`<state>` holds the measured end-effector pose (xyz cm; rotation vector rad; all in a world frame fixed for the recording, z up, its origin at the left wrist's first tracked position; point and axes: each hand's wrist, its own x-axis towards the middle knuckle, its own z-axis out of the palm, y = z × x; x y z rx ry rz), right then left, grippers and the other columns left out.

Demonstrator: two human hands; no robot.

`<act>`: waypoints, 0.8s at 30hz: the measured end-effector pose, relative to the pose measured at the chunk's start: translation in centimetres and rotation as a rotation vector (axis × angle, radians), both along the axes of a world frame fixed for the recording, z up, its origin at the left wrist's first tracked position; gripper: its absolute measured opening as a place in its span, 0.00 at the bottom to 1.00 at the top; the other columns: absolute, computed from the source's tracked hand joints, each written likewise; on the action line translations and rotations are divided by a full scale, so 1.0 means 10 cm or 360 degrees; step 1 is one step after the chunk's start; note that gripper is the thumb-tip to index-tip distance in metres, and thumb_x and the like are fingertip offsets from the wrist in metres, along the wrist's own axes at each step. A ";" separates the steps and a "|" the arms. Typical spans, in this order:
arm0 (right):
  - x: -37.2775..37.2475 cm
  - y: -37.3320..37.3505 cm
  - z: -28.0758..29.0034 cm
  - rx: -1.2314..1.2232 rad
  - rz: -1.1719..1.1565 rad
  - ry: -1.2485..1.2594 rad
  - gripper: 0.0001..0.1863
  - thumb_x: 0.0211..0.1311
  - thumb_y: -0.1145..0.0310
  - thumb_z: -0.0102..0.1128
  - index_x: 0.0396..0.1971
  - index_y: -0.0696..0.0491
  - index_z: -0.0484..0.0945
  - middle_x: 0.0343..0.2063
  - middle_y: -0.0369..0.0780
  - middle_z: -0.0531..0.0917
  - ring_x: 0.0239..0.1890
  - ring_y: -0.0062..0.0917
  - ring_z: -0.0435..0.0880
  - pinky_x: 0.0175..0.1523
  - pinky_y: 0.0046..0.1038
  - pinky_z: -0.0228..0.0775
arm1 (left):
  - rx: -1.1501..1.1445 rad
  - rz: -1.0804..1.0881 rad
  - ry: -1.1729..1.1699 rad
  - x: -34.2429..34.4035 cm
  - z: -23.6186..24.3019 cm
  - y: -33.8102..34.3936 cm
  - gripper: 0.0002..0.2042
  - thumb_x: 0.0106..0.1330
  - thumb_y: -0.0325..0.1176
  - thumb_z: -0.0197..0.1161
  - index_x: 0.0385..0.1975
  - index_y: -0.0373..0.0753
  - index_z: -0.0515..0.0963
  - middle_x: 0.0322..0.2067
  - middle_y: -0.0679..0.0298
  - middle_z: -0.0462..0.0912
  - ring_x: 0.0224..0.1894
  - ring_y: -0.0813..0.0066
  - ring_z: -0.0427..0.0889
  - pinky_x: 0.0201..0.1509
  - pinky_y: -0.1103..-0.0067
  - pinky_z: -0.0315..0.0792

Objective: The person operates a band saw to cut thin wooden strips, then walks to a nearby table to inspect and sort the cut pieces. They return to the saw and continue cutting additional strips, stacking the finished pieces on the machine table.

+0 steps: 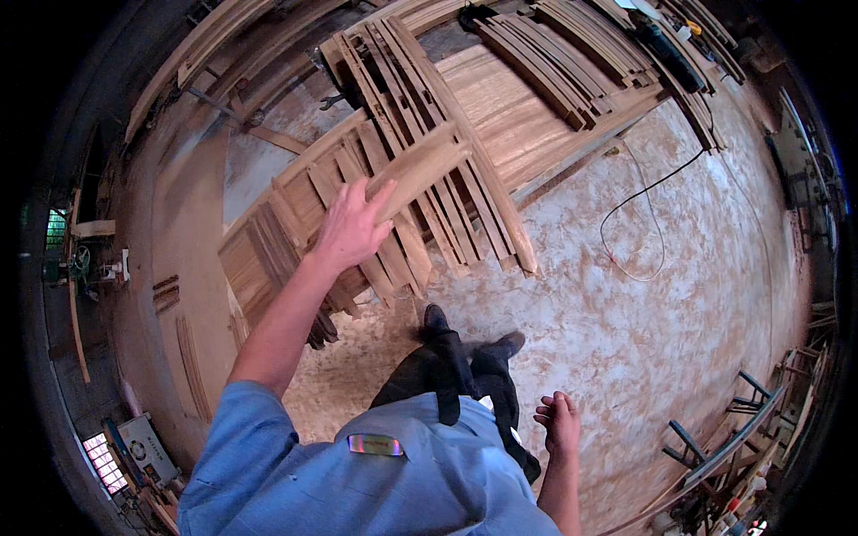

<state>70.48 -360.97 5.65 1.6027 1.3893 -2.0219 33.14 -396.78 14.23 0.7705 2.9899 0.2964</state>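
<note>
Board (422,168) over slats (412,253), near end clasped in L grip (351,225); R grip (559,422) loose, half-curled. Shiny shirt label (375,445): print too sm. to read; white box (147,449) w/ dark lettering.

A dark cable (645,190) curves across the mottled floor (715,268), apart from a bluish frame (738,437).

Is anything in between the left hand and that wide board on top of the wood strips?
No, nothing visible is. The left hand touches the near end of the board, which crosses over the wood strips.
</note>
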 end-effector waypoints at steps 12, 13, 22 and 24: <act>0.00 0.71 -0.13 -0.0030 0.0083 0.0153 0.18 0.66 0.58 0.53 0.45 0.58 0.73 0.34 0.42 0.81 0.28 0.25 0.80 0.31 0.27 0.76 | -0.0007 0.0043 0.0601 0.21 0.18 0.47 0.28 0.56 0.35 0.59 0.58 0.36 0.66 0.57 0.49 0.66 0.59 0.49 0.64 0.62 0.61 0.61; 0.04 0.83 -0.09 -0.0034 0.0072 0.0157 0.17 0.66 0.58 0.53 0.45 0.56 0.73 0.34 0.42 0.81 0.28 0.25 0.80 0.31 0.27 0.76 | -0.0039 0.0152 0.0474 0.18 0.15 0.57 0.26 0.56 0.35 0.58 0.57 0.35 0.67 0.55 0.49 0.67 0.58 0.50 0.65 0.61 0.62 0.61; 0.68 1.92 0.10 0.0085 -0.0208 0.0310 0.19 0.65 0.63 0.50 0.50 0.60 0.71 0.36 0.42 0.80 0.33 0.24 0.79 0.35 0.26 0.75 | 0.0739 -0.0366 0.0628 0.48 0.86 2.73 0.06 0.64 0.27 0.53 0.34 0.34 0.76 0.33 0.53 0.76 0.36 0.56 0.74 0.44 0.69 0.69; 0.76 2.09 0.12 0.0101 -0.0371 0.0373 0.14 0.65 0.64 0.50 0.41 0.59 0.74 0.30 0.39 0.79 0.28 0.21 0.77 0.32 0.25 0.73 | 0.0803 -0.0458 0.0196 0.82 0.88 3.30 0.05 0.65 0.27 0.53 0.33 0.34 0.76 0.32 0.53 0.76 0.36 0.57 0.75 0.41 0.70 0.69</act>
